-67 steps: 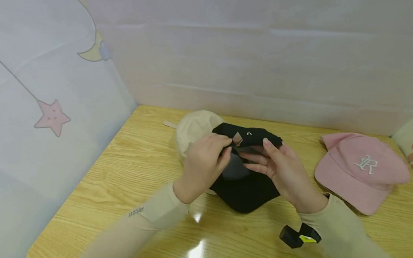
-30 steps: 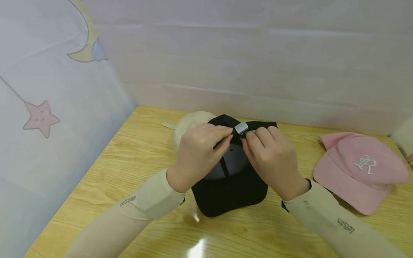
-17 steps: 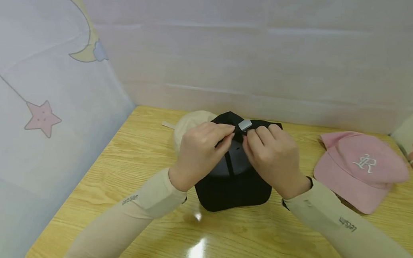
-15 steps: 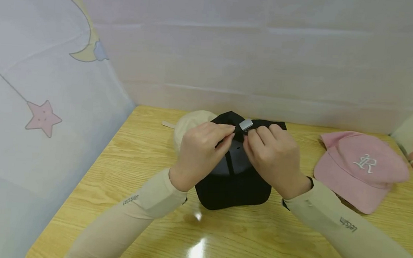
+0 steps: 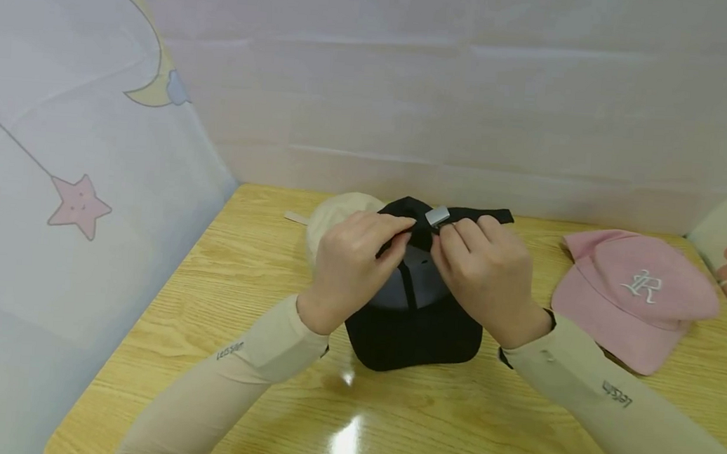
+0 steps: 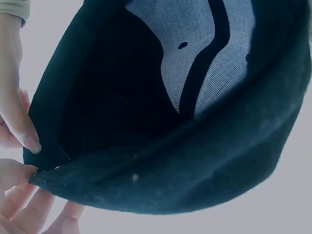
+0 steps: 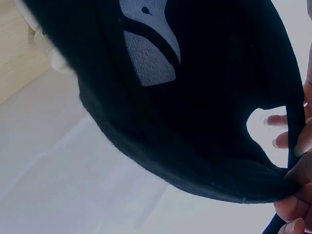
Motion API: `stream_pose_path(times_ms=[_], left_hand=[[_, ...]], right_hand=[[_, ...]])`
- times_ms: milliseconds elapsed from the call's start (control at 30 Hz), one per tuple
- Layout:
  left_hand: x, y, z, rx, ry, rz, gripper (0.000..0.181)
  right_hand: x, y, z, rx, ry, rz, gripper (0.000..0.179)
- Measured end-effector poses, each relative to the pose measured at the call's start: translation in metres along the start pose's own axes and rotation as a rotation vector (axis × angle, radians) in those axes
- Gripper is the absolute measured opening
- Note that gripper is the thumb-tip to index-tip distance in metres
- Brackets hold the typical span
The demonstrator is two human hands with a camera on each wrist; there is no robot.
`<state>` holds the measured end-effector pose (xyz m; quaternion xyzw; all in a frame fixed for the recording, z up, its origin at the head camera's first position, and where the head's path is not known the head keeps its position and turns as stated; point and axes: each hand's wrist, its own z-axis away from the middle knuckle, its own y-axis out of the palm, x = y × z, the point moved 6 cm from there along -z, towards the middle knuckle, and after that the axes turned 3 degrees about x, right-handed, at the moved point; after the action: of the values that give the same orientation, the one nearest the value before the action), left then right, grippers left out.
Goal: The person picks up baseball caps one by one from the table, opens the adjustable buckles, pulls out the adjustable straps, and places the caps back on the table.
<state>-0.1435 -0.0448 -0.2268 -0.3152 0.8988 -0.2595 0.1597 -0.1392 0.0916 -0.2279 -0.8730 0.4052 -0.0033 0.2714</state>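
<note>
A black baseball cap [image 5: 415,340] is held with its inside facing me and its brim toward the near side. My left hand [image 5: 348,261] pinches the cap's back edge between thumb and fingers. Right beside it, my right hand [image 5: 483,274] pinches the back strap close to a silver buckle [image 5: 437,216]. The strap's loose tail [image 5: 499,215] sticks out to the right past my knuckles. Pale mesh lining [image 6: 214,73] shows inside the crown in the left wrist view. In the right wrist view the strap [image 7: 294,129] borders the cap's back opening.
A beige cap [image 5: 337,218] lies behind the black one, partly hidden, its strap end pointing left. A pink cap [image 5: 640,295] with a white letter R rests on the right of the wooden table [image 5: 221,273]. Printed cloth walls [image 5: 371,115] enclose the back and sides.
My right hand has turned from palm-up with spread fingers to knuckles-up, gripping the strap. The buckle has come into view, and the strap tail reaches farther right.
</note>
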Motion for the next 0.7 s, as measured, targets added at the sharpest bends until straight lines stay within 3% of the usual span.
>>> stream_pose_path(times_ms=[700], left_hand=[[-0.0003, -0.0022, 0.0017, -0.020, 0.004, 0.005, 0.012]], right_hand=[[-0.0013, -0.0034, 0.0012, 0.000, 0.031, -0.006, 0.022]])
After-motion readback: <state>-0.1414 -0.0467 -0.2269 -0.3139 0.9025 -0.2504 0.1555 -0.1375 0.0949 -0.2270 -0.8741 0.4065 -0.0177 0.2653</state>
